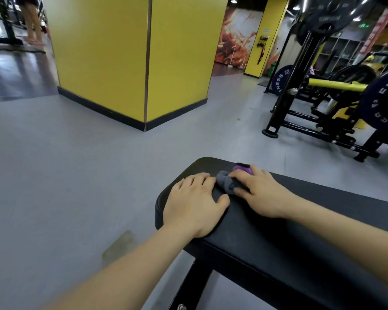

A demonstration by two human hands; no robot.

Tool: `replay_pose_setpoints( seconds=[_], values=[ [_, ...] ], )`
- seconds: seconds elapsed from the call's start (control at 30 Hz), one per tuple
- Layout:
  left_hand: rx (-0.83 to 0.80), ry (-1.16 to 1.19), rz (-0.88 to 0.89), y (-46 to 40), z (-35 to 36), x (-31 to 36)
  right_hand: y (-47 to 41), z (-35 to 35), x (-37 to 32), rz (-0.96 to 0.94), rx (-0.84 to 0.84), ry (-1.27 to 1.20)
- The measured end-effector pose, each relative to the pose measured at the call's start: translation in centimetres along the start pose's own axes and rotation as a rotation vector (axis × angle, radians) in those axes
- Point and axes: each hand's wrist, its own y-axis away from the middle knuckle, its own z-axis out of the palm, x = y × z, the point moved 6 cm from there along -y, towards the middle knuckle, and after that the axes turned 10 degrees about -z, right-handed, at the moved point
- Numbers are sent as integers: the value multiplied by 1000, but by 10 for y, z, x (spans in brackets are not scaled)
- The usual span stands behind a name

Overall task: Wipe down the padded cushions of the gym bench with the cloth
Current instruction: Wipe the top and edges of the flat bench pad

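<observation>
A black padded bench cushion (300, 220) runs from the centre to the lower right. My left hand (194, 202) rests flat on its rounded end, fingers spread and a little bent, holding nothing. My right hand (259, 193) lies just beside it and grips a bunched grey and purple cloth (227, 182) against the pad, fingers curled over it and the thumb under its near edge. Part of the cloth is hidden beneath the right hand.
The bench's black metal leg (188, 285) drops to the grey floor (65, 175). A yellow pillar (126, 59) stands ahead. A black and yellow weight rack (300, 86) with plates (380, 101) fills the right side. A person's legs (33, 19) show far left.
</observation>
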Motion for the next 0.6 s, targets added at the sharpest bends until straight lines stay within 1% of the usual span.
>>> replay_pose_setpoints(
  seconds=[0.1, 0.2, 0.27, 0.33, 0.47, 0.5, 0.6],
  values=[
    [19, 7, -21, -1, 0, -2, -54, 12, 4, 35, -53, 5],
    [6, 17, -35, -1, 0, -1, -101, 22, 8, 75, -11, -45],
    [9, 29, -42, -1, -2, -1, -112, 25, 7, 91, 0, -59],
    [55, 92, -43, 3, -9, -1, -103, 25, 5, 101, 0, -66],
    [333, 409, -103, 23, -33, -13, -53, 16, -14, 73, -48, -102],
    [357, 440, -125, 24, -36, -15, -34, 13, -22, 53, -60, -109],
    [349, 469, -204, 19, -43, -27, 24, 5, -49, -37, -81, -143]
  ],
)
